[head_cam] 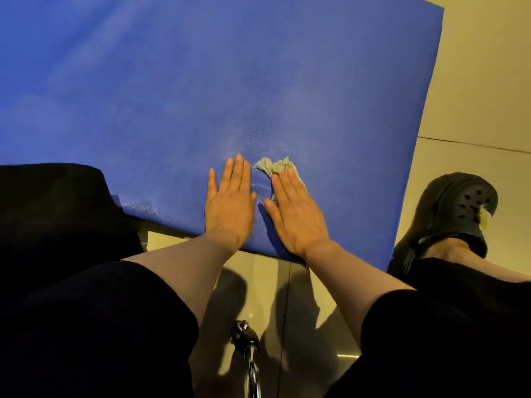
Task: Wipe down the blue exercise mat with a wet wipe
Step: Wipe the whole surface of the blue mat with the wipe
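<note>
The blue exercise mat (201, 81) fills most of the view, lying on the tiled floor with its near edge just below my wrists. My left hand (230, 199) lies flat on the mat with straight fingers and holds nothing. My right hand (293, 211) is flat beside it, fingers straight, pressing a crumpled grey wet wipe (273, 166) onto the mat. The wipe sticks out past my fingertips; part of it is hidden under my palm. A faint damp sheen shows on the mat just beyond the hands.
Beige floor tiles (474, 81) run along the mat's right side and under my arms. My foot in a black clog (457, 214) stands on the floor by the mat's near right corner. A dark knee or cloth (57, 211) covers the mat's near left. A small metal clip (247, 340) hangs below.
</note>
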